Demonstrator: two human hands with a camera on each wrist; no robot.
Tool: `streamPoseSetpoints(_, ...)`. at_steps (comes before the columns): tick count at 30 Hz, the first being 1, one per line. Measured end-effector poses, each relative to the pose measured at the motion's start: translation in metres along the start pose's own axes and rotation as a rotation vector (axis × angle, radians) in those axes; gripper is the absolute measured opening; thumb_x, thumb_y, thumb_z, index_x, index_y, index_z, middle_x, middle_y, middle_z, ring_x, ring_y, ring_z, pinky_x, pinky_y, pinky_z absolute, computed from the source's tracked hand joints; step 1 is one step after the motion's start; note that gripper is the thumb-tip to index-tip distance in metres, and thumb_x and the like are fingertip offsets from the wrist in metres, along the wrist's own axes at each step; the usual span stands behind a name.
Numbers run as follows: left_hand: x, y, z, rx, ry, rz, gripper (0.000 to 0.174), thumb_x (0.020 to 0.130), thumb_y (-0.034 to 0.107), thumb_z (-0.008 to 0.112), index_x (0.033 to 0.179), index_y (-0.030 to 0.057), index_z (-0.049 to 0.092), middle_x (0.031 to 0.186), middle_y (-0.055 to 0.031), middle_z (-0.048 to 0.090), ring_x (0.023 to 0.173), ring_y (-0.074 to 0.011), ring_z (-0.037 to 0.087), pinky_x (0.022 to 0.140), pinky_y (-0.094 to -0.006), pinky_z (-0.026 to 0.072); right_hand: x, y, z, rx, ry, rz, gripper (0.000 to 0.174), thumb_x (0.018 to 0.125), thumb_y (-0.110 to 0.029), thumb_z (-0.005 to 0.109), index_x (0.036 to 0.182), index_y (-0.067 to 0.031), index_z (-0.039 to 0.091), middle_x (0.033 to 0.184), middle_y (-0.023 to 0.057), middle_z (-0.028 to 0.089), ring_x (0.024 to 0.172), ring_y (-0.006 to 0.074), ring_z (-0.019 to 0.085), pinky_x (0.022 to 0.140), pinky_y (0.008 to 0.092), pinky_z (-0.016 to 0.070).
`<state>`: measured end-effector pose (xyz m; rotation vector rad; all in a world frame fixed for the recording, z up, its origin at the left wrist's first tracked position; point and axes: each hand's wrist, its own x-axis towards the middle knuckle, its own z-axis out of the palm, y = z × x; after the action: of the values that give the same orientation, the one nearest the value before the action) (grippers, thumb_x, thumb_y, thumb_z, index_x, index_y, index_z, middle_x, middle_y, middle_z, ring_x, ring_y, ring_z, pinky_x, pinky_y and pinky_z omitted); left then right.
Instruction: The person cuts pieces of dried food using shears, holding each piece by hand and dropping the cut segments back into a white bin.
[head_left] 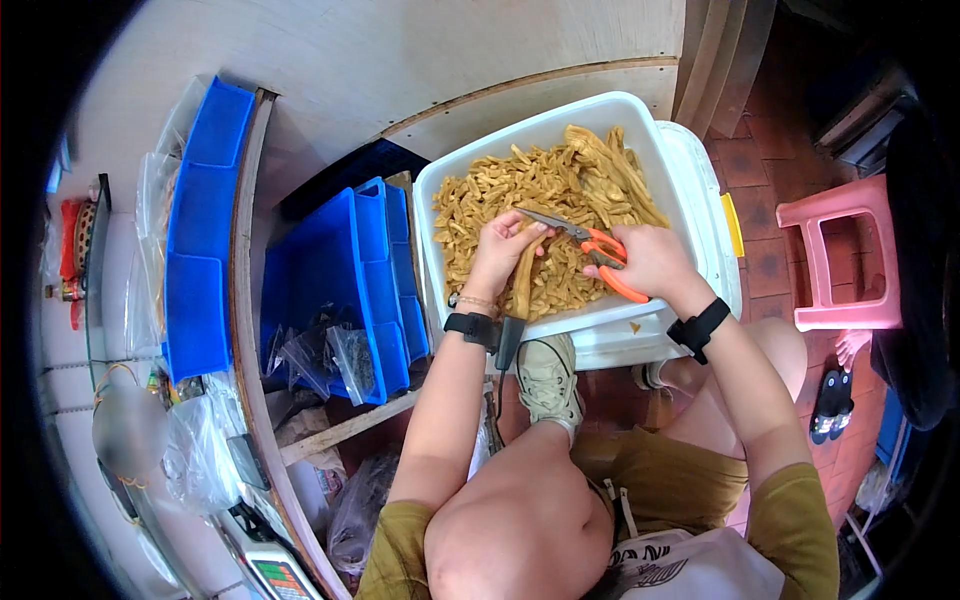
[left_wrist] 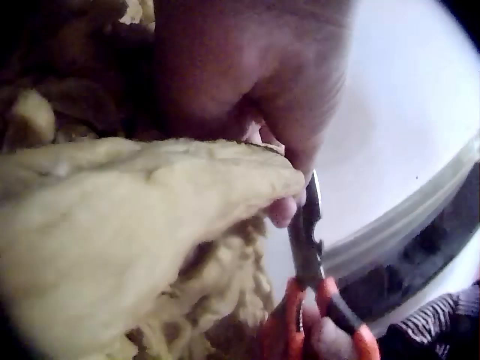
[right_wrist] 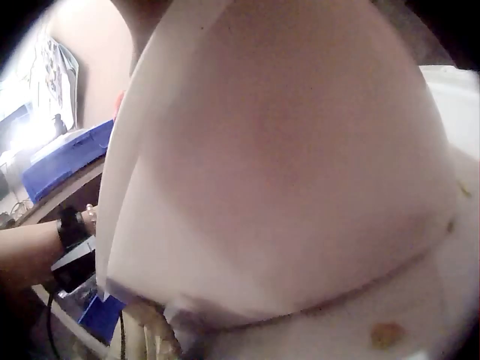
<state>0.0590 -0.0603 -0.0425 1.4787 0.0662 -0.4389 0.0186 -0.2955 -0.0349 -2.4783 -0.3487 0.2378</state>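
My left hand (head_left: 497, 253) pinches the tip of a long, thick, yellow-brown strip (head_left: 524, 280), which looks wrinkled and soft. In the left wrist view the strip (left_wrist: 135, 210) runs leftward from the fingertips. My right hand (head_left: 655, 258) grips scissors (head_left: 602, 246) by their orange and dark handles. Their blades (left_wrist: 306, 244) reach right up to the left fingertips and the strip's tip. Both hands are over a white tub (head_left: 432, 250) filled with short cut pieces (head_left: 470, 200) of the same stuff. Longer uncut strips (head_left: 605, 170) lie at the tub's far right.
Under the tub is a white lid-like surface (head_left: 722, 250) with a yellow clip (head_left: 733, 224). Blue bins (head_left: 310, 260) stand at left by a wooden shelf frame (head_left: 243, 250). A pink stool (head_left: 840, 255) is on the red tiles at right. My shoe (head_left: 548, 380) is just below the tub.
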Motion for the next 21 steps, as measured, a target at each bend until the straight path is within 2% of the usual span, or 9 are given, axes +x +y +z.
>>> streamPoseSetpoints(5, 0.0, 0.001, 0.001, 0.049, -0.014, -0.037, 0.015, 0.087, 0.006, 0.06, 0.101, 0.001, 0.059, 0.089, -0.0082, 0.068, 0.062, -0.0061, 0.057, 0.056, -0.0177, 0.0465, 0.001, 0.003, 0.004, 0.019, 0.027, 0.006, 0.061, 0.066, -0.066, 0.063, 0.064, -0.0052, 0.058, 0.064, 0.0162, 0.06, 0.065, 0.0357, 0.061, 0.061, 0.0417, 0.048)
streamPoseSetpoints(8, -0.001, 0.002, 0.002, 0.044, 0.0, -0.039, 0.015, 0.087, 0.006, 0.06, 0.1, 0.0011, 0.059, 0.088, -0.0079, 0.068, 0.061, -0.0061, 0.057, 0.055, -0.0182, 0.0464, 0.0, 0.002, -0.001, 0.034, -0.04, 0.044, 0.06, 0.066, -0.065, 0.064, 0.064, -0.0054, 0.058, 0.063, 0.0162, 0.06, 0.065, 0.0353, 0.061, 0.06, 0.0419, 0.0476)
streamPoseSetpoints(10, 0.0, 0.001, 0.0, 0.065, -0.007, -0.031, 0.017, 0.087, 0.007, 0.061, 0.101, -0.0015, 0.061, 0.091, -0.0075, 0.067, 0.076, -0.0092, 0.062, 0.06, -0.0197, 0.0491, -0.001, 0.0, -0.005, 0.064, -0.083, 0.077, 0.059, 0.065, -0.063, 0.066, 0.064, -0.0051, 0.058, 0.063, 0.017, 0.06, 0.064, 0.0355, 0.06, 0.059, 0.0422, 0.0471)
streamPoseSetpoints(13, 0.001, 0.001, -0.001, 0.053, 0.029, -0.064, 0.017, 0.087, 0.007, 0.061, 0.102, -0.0011, 0.061, 0.09, -0.0073, 0.067, 0.075, -0.0093, 0.062, 0.06, -0.0197, 0.049, -0.004, -0.008, -0.009, 0.043, -0.058, 0.102, 0.058, 0.065, -0.062, 0.067, 0.066, -0.0045, 0.06, 0.063, 0.0176, 0.059, 0.063, 0.0361, 0.06, 0.058, 0.0424, 0.047)
streamPoseSetpoints(15, 0.003, -0.001, 0.0, 0.04, 0.03, -0.058, 0.018, 0.087, 0.01, 0.061, 0.102, 0.0001, 0.061, 0.086, -0.0057, 0.068, 0.065, -0.0075, 0.06, 0.057, -0.0189, 0.0479, -0.005, -0.008, -0.008, 0.042, -0.047, 0.088, 0.055, 0.066, -0.059, 0.068, 0.069, -0.0042, 0.061, 0.063, 0.0181, 0.059, 0.062, 0.037, 0.059, 0.058, 0.0431, 0.0472)
streamPoseSetpoints(17, 0.004, -0.003, -0.001, 0.02, 0.032, -0.035, 0.017, 0.088, 0.012, 0.061, 0.101, 0.0005, 0.061, 0.085, -0.005, 0.067, 0.061, -0.0065, 0.058, 0.056, -0.0185, 0.047, -0.004, -0.007, -0.005, 0.057, -0.001, 0.079, 0.052, 0.067, -0.056, 0.068, 0.069, -0.0048, 0.062, 0.064, 0.0181, 0.059, 0.063, 0.0373, 0.059, 0.059, 0.0436, 0.0475)
streamPoseSetpoints(19, 0.002, -0.001, 0.0, 0.037, 0.024, -0.047, 0.014, 0.09, 0.016, 0.057, 0.095, 0.0031, 0.06, 0.085, -0.0046, 0.066, 0.064, -0.0063, 0.056, 0.06, -0.0186, 0.0454, -0.002, -0.008, -0.007, 0.022, -0.033, 0.073, 0.048, 0.069, -0.053, 0.068, 0.07, -0.0056, 0.062, 0.064, 0.0181, 0.06, 0.063, 0.0373, 0.059, 0.059, 0.0438, 0.0477)
streamPoseSetpoints(21, 0.001, -0.001, 0.001, -0.015, 0.022, -0.045, 0.014, 0.091, 0.016, 0.055, 0.096, 0.0031, 0.058, 0.086, -0.0046, 0.065, 0.064, -0.0075, 0.056, 0.061, -0.0196, 0.046, -0.002, -0.007, -0.004, 0.02, -0.002, 0.062, 0.045, 0.069, -0.051, 0.068, 0.069, -0.0056, 0.062, 0.064, 0.0175, 0.06, 0.063, 0.0365, 0.06, 0.058, 0.0434, 0.048)
